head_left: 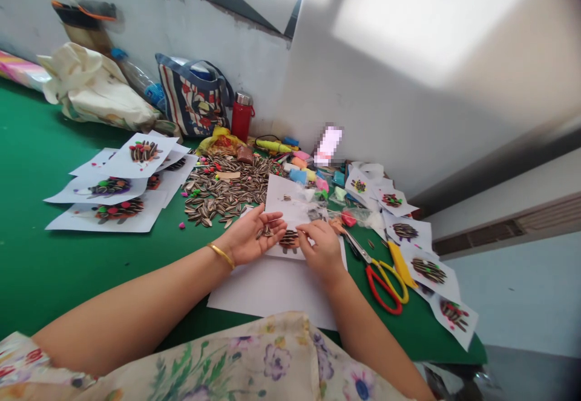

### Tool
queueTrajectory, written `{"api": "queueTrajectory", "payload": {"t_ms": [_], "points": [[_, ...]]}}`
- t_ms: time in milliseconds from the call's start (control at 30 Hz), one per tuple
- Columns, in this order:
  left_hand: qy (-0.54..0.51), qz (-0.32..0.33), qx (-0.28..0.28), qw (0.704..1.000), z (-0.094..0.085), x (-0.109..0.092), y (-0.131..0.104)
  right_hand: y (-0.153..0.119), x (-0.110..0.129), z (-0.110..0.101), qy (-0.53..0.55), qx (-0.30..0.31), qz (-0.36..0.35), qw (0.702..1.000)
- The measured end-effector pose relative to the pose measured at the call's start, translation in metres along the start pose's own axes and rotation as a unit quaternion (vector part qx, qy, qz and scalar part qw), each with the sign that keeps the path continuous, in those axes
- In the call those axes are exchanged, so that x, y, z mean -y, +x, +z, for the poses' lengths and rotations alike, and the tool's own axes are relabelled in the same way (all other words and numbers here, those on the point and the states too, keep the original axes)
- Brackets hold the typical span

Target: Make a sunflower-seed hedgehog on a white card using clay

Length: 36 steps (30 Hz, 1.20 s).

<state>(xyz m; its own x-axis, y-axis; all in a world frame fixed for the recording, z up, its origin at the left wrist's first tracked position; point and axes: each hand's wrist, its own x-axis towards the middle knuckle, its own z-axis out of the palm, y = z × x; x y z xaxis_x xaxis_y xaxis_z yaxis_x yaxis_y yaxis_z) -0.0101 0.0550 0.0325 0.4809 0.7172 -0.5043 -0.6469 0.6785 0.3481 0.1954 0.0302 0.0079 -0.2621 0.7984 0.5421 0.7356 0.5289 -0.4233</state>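
Note:
My left hand (254, 231) is turned palm up with its fingers stretched out, and a few striped sunflower seeds (264, 232) lie in it. Thumb and forefinger pinched together, my right hand (321, 250) is over a white paper (284, 201). What the pinch holds is too small to make out. Just under its fingertips is a seed-covered animal figure (289, 239) with an orange-brown base, partly hidden by my hands. Below it lies another white sheet (272, 289). A large heap of sunflower seeds (240, 183) spreads beyond my left hand.
Scissors (379, 274) with red and yellow handles lie right of my right hand. Finished-looking seed pictures stand in a left stack (122, 222) and a right row (436, 274). Coloured clay (299, 175), a red bottle (242, 117) and a striped bag (195, 98) are at the back.

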Motion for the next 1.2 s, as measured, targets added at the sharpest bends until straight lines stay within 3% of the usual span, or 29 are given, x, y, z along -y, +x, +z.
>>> {"api": "queueTrajectory", "payload": {"t_ms": [167, 333, 600, 767, 967, 1100, 1200], "points": [[0.010, -0.002, 0.068, 0.998, 0.001, 0.005, -0.002, 0.000, 0.021, 0.004, 0.019, 0.021, -0.039, 0.999], [0.027, -0.024, 0.114, 0.993, 0.000, 0.010, -0.003, 0.001, 0.027, 0.011, 0.038, 0.046, -0.040, 0.997], [0.040, -0.037, 0.111, 0.992, 0.002, 0.012, -0.004, 0.001, 0.026, 0.009, 0.091, 0.027, -0.013, 0.995], [0.130, -0.020, 0.079, 0.988, 0.003, 0.015, -0.004, 0.002, 0.026, 0.004, 0.105, -0.009, 0.042, 0.994], [0.295, 0.055, 0.053, 0.952, -0.001, 0.019, -0.002, 0.004, 0.024, 0.002, 0.146, -0.015, 0.071, 0.987], [0.386, 0.134, 0.040, 0.912, -0.001, 0.018, -0.001, 0.004, 0.022, 0.003, 0.180, -0.007, 0.081, 0.980], [0.418, 0.146, 0.034, 0.896, -0.002, 0.016, 0.000, 0.005, 0.015, 0.000, 0.193, -0.002, 0.090, 0.977]]}}
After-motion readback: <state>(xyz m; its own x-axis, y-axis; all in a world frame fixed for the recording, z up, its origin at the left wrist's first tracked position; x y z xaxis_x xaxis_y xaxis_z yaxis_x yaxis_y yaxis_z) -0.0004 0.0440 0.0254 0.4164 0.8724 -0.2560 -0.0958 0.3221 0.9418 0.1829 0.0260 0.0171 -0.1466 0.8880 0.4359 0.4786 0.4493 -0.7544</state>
